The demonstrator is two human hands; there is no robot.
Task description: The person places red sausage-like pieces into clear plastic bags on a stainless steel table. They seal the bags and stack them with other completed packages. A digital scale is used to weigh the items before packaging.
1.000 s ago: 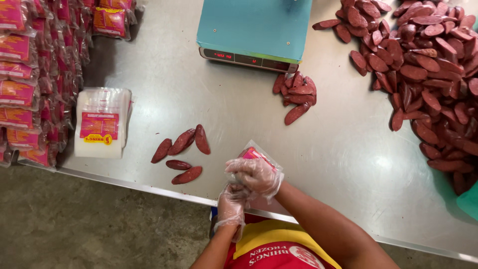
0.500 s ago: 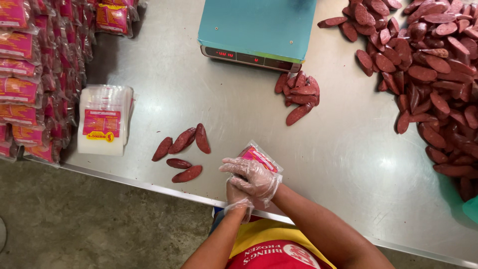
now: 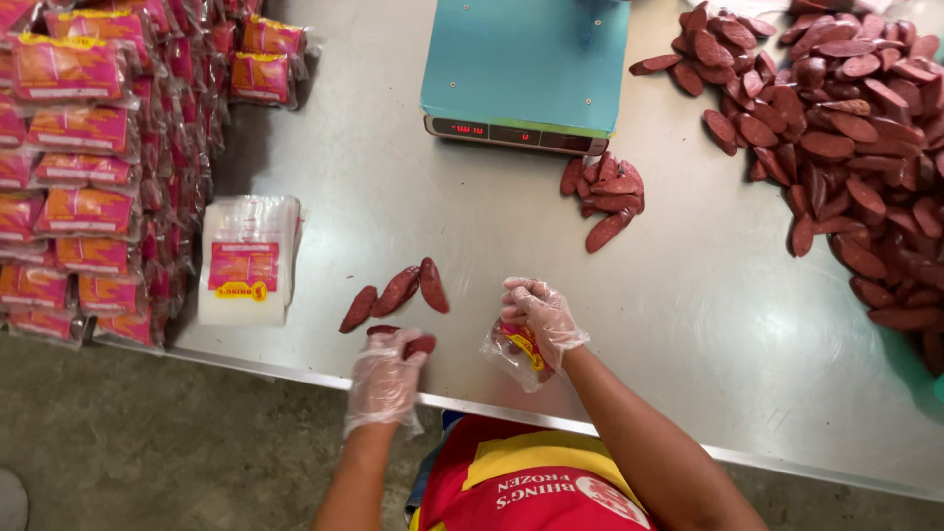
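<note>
Both my hands wear thin clear gloves. My right hand [image 3: 539,313] grips a small clear plastic bag [image 3: 515,354] with a pink and yellow label, held just above the near edge of the steel table [image 3: 472,246]. My left hand [image 3: 385,372] rests over two dark red sausage pieces [image 3: 417,344] at the table's near edge and closes on them. Three more dark red sausage pieces [image 3: 398,291] lie just beyond my left hand.
A teal digital scale [image 3: 526,69] stands at the back, with a small heap of sausages [image 3: 605,192] in front of it. A big sausage pile [image 3: 846,128] fills the right side. Filled pink packs [image 3: 88,157] are stacked at left, beside a stack of empty labelled bags [image 3: 246,261].
My hands were together on the bag. Now my left hand has let go and moved left onto the loose sausages, while my right hand keeps the bag.
</note>
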